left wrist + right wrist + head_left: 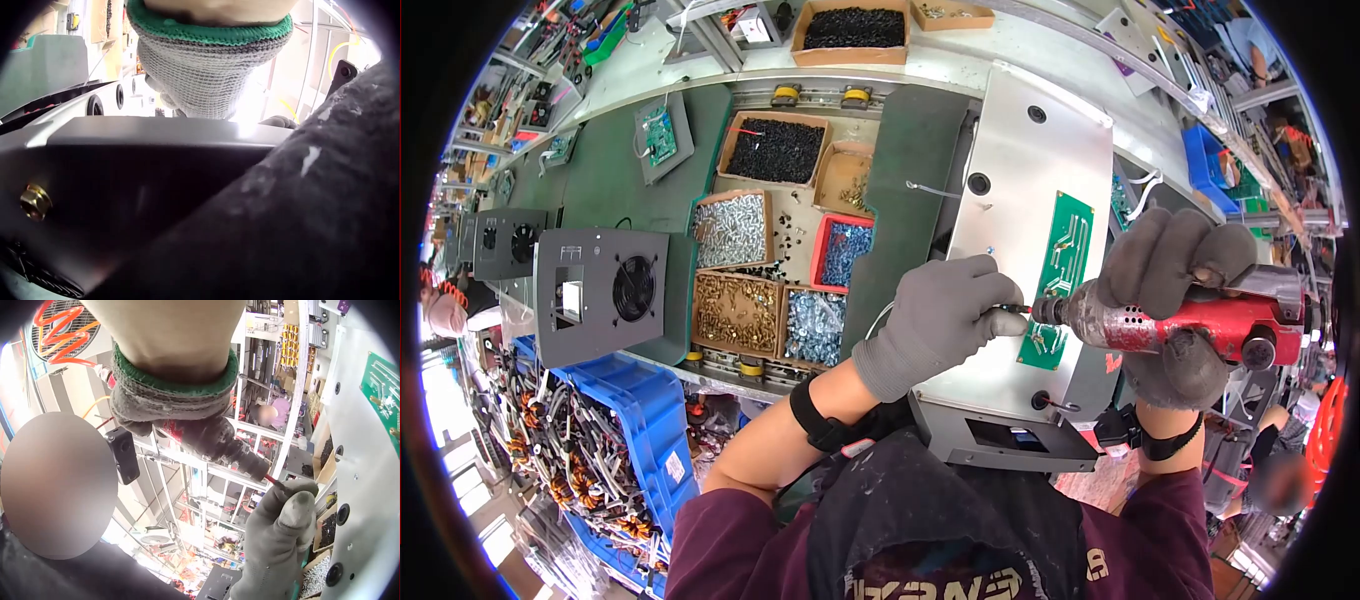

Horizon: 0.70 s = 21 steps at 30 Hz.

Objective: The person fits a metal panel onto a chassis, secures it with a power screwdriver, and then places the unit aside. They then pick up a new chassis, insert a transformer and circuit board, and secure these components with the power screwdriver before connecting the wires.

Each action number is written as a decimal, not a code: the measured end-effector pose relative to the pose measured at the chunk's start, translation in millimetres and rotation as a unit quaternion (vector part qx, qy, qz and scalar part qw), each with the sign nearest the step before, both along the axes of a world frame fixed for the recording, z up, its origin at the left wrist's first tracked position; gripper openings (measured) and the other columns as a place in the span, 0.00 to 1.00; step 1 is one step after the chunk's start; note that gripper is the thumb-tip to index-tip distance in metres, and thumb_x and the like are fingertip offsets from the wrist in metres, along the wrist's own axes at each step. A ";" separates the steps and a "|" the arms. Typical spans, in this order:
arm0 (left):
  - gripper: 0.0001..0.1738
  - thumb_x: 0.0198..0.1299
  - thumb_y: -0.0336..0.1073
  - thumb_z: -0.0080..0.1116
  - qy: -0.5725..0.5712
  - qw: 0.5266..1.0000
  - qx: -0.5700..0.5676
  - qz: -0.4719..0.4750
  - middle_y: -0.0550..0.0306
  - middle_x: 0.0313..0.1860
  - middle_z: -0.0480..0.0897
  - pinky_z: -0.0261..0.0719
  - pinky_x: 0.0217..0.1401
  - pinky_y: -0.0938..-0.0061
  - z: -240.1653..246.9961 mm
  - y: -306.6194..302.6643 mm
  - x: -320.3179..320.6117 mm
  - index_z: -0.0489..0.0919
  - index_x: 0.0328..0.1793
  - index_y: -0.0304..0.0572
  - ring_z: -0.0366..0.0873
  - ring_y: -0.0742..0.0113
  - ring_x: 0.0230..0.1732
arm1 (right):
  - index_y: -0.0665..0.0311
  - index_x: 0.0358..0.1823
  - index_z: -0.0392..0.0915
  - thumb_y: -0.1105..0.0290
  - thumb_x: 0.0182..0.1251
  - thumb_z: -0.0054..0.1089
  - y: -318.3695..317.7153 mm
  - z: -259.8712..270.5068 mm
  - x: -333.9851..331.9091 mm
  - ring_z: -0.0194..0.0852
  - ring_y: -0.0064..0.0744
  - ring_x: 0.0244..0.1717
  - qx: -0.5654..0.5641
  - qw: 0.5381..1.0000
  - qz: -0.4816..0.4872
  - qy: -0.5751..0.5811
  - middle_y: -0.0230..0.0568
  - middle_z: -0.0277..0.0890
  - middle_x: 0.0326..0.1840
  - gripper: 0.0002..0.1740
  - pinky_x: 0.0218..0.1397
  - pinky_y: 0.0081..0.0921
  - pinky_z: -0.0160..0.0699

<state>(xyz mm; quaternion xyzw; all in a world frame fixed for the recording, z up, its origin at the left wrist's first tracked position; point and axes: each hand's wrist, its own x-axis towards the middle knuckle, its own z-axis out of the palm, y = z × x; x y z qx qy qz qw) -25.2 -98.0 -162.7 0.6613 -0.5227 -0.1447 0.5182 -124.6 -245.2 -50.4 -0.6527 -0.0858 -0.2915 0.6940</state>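
Observation:
My gloved right hand [1175, 290] grips a worn red power screwdriver [1245, 322], lying level and pointing left. From its dark chuck, a thin bit with a red band [270, 479] reaches to my gloved left hand [945, 320], whose thumb and finger pinch the bit's tip end. Any screw there is hidden by the fingertips. Both hands are over a silver metal panel [1010, 150] with a green circuit board [1068, 245] on it. In the left wrist view, the left glove [194, 75] shows behind a grey casing edge [156, 130] with a brass-coloured bolt [35, 202].
Left of the panel are boxes of black screws [775, 150], silver screws [733, 230], brass screws [737, 312] and a red bin of blue fasteners [847, 252]. Farther left stands a grey casing with a fan [600, 295]. A blue crate [635, 400] holds wired parts.

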 end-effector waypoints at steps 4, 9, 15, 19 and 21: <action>0.23 0.45 0.53 0.67 -0.009 1.000 -0.023 -0.012 0.55 0.23 0.71 0.68 0.26 0.66 -3.0 2.1 0.5 0.78 0.31 0.40 0.71 0.56 0.23 | 0.56 0.44 0.62 0.58 0.53 0.75 -1.4 1.8 -1.8 0.73 0.36 0.32 -0.012 0.999 0.025 0.025 0.37 0.70 0.31 0.28 0.33 0.31 0.79; 0.23 0.46 0.55 0.66 0.029 0.998 -0.036 -0.032 0.54 0.23 0.71 0.68 0.27 0.65 -6.9 4.9 -2.0 0.78 0.31 0.40 0.72 0.55 0.24 | 0.55 0.43 0.61 0.57 0.54 0.74 20.0 4.8 -9.3 0.73 0.37 0.35 0.044 0.995 -0.038 0.082 0.40 0.69 0.34 0.28 0.36 0.33 0.78; 0.22 0.44 0.54 0.68 -0.031 0.999 0.005 0.023 0.56 0.24 0.73 0.70 0.27 0.67 -1.2 5.0 -3.5 0.79 0.31 0.43 0.75 0.56 0.25 | 0.55 0.43 0.60 0.58 0.56 0.72 13.0 9.1 -3.4 0.74 0.39 0.35 -0.051 0.996 0.039 0.059 0.40 0.69 0.34 0.26 0.36 0.32 0.78; 0.18 0.45 0.47 0.71 0.008 0.999 0.032 0.019 0.57 0.25 0.74 0.72 0.27 0.68 8.9 7.8 -1.3 0.80 0.34 0.44 0.77 0.59 0.25 | 0.56 0.43 0.61 0.59 0.57 0.71 13.1 11.9 -1.3 0.75 0.39 0.34 -0.094 0.994 0.026 0.048 0.38 0.70 0.31 0.25 0.33 0.31 0.78; 0.16 0.46 0.44 0.71 0.026 0.998 0.057 0.012 0.57 0.25 0.74 0.72 0.27 0.69 10.4 10.4 0.7 0.81 0.35 0.45 0.77 0.60 0.26 | 0.55 0.43 0.61 0.59 0.58 0.71 14.7 9.1 -2.4 0.75 0.38 0.34 -0.090 0.995 0.006 0.043 0.38 0.70 0.31 0.24 0.32 0.30 0.78</action>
